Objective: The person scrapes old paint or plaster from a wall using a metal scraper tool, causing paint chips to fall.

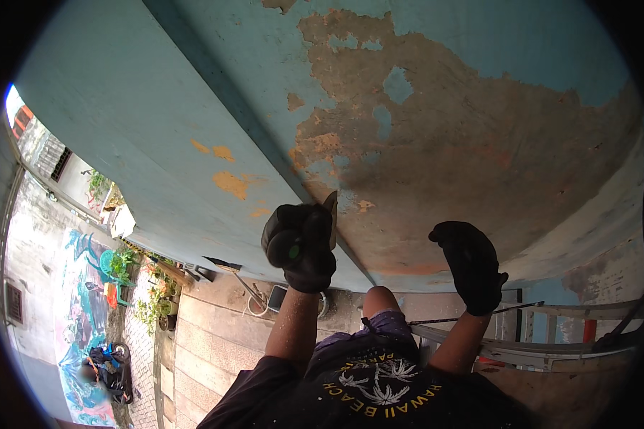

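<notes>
My left hand [299, 246], in a black glove, is closed around the handle of a scraper, whose round butt end with a green spot faces me. The scraper's flat metal blade [333, 217] points up beside the edge where the ledge meets the wall. From here I cannot tell whether the blade touches the surface. My right hand [468, 268], also gloved in black, is raised in front of the wall, with bent fingers and nothing visible in it. Blue paint has come off the wall [440, 139] in a large patch, baring grey-brown plaster with orange traces.
An aluminium ladder [515, 348] stands at my lower right, with a thin dark rod [445, 320] near it. Below are paving tiles [220, 343] and a long-handled tool [247, 284]. Potted plants [163, 308], a green chair [107, 263] and a person beside a motorcycle [121, 378] appear far left.
</notes>
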Action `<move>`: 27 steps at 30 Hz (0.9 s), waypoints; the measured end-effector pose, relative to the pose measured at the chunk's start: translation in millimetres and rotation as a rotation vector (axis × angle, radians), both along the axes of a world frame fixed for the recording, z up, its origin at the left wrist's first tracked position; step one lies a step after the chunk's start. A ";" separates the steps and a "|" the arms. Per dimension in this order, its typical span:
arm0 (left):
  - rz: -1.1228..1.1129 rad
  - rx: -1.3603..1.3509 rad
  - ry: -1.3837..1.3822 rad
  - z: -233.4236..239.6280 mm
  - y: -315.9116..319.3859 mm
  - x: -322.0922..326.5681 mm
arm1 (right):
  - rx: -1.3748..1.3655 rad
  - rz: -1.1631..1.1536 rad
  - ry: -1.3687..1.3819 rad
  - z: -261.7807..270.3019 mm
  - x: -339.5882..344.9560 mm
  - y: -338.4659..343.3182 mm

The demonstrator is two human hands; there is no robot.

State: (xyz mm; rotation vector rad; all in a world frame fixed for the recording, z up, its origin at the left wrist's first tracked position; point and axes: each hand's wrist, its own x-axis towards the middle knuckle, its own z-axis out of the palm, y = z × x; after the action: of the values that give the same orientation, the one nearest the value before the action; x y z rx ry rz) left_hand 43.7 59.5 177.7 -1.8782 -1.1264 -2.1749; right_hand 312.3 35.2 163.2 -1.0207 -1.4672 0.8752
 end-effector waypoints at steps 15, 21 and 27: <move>0.005 -0.125 -0.042 -1.8 13.5 2.7 | 0.073 -0.003 0.038 -13.0 1.9 6.0; -0.714 0.022 -0.474 11.6 -4.4 14.5 | 0.008 -0.013 -0.054 -3.0 4.8 1.5; -0.149 -0.205 -0.177 -9.4 4.8 8.3 | 0.004 0.021 0.026 -9.8 4.1 2.5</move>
State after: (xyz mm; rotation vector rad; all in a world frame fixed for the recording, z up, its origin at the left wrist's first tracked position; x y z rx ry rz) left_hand 52.0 64.4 168.3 -1.9366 -1.3272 -2.4325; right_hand 316.4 37.7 153.4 -0.9891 -1.4592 0.8975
